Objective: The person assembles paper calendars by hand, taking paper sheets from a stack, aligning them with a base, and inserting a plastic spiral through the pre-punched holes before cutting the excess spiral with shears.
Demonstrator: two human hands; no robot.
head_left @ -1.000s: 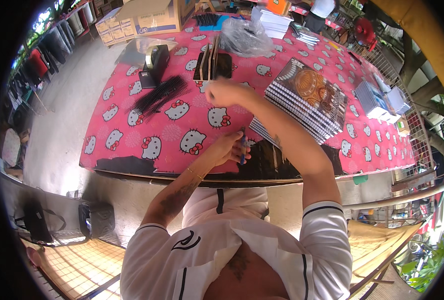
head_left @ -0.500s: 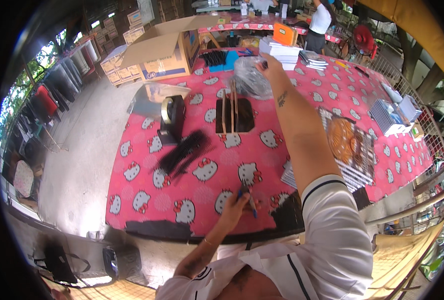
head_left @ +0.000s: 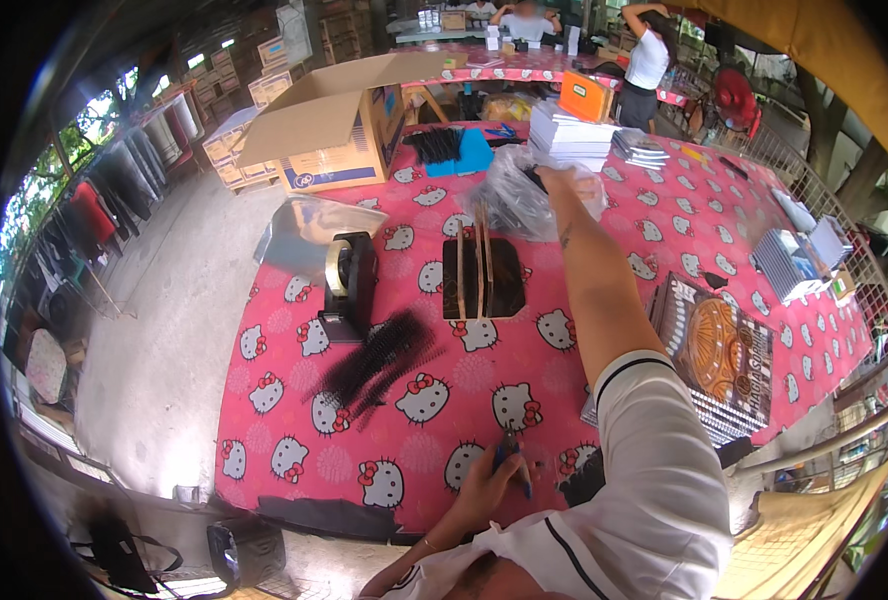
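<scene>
Low over the near edge of the table, my left hand (head_left: 487, 483) is closed round a small blue-handled tool (head_left: 505, 451), whose kind I cannot make out. My right arm stretches far forward, and my right hand (head_left: 570, 186) is at a crumpled clear plastic bag (head_left: 519, 212). Its fingers are closed with something dark at their tips, too small to name. Between the hands stands a dark holder with upright wooden slats (head_left: 501, 275). Black spiral binding coils (head_left: 382, 362) lie left of it, beside a black tape dispenser (head_left: 349, 285).
An open cardboard box (head_left: 329, 135) stands at the far left. Behind the bag are a stack of white books (head_left: 569, 135), an orange box (head_left: 585, 97) and a blue tray (head_left: 472, 153) with black coils. Spiral notebooks (head_left: 714, 350) lie to the right. Other people are farther back.
The view has shifted, so the table sits lower. My right hand has moved down into the plastic bag from its far edge. My left hand still holds the blue-handled tool.
</scene>
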